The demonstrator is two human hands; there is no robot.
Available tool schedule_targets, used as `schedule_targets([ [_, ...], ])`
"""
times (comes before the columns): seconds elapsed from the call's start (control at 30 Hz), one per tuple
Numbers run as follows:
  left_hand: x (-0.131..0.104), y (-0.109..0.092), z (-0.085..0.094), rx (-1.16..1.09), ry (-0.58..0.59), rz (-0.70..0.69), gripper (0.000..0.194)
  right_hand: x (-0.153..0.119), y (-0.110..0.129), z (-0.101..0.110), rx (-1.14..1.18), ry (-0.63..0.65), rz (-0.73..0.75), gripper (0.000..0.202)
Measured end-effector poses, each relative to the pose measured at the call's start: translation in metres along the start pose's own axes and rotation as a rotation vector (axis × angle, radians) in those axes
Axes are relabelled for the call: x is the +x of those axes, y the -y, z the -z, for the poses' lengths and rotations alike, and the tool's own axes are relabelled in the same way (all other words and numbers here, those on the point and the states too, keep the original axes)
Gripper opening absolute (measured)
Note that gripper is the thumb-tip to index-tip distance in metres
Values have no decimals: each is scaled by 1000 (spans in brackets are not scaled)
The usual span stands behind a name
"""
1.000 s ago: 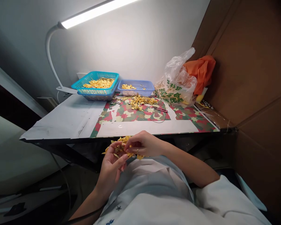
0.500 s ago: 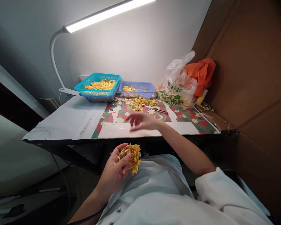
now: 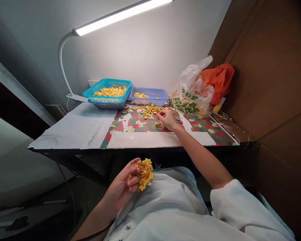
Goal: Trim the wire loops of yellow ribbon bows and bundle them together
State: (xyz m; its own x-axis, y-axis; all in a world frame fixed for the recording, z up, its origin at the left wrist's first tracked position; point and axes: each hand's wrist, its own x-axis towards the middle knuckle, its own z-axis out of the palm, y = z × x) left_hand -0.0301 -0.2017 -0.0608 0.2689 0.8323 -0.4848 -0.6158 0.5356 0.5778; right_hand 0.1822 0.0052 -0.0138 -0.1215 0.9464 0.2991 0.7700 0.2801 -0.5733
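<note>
In my left hand (image 3: 126, 182), above my lap, fingers and thumb close around a bunch of gold petal-like ornaments (image 3: 145, 174). Thin gold loops show on its near side, and shiny silver balls sit along its right edge. My right hand (image 3: 167, 119) is over the patterned part of the table, thumb and fingertips pinched together. From the pinch a small gold ornament (image 3: 159, 125) hangs by what looks like a thin thread, just above or touching the surface. Just left of that hand lies a loose pile of similar gold ornaments (image 3: 148, 111).
Behind stand a turquoise basket (image 3: 86, 94) of gold pieces, stacked on another, and a purple basket (image 3: 163, 100). A plastic bag (image 3: 190, 97) and orange cloth (image 3: 219, 80) are at right. Pink-handled scissors (image 3: 178, 121) lie partly behind my right hand. A lamp (image 3: 61, 63) arches above.
My right hand has moved forward and right to the pile's edge and now pinches a small ornament. My left hand has turned its bunch slightly, showing more silver balls.
</note>
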Motion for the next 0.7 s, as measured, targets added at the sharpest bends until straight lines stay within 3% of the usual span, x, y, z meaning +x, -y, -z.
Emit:
schedule_targets([
  [0.2, -1, 1, -4, -51, 31, -9, 29, 11, 3, 8, -58, -18, -49, 20],
  [0.37, -3, -1, -5, -70, 19, -26, 32, 35, 16, -10, -125, -27, -111, 26],
  [0.5, -7, -3, -5, -75, 18, -48, 28, 44, 27, -20, -146, 7, -128, 19],
  [0.6, -12, -5, -8, -63, 11, -86, 29, 39, 36, -15, -105, 29, -39, 22],
  [0.7, -19, -8, -12, -39, -2, -144, 35, 21, 47, 2, -32, 97, 141, 20],
])
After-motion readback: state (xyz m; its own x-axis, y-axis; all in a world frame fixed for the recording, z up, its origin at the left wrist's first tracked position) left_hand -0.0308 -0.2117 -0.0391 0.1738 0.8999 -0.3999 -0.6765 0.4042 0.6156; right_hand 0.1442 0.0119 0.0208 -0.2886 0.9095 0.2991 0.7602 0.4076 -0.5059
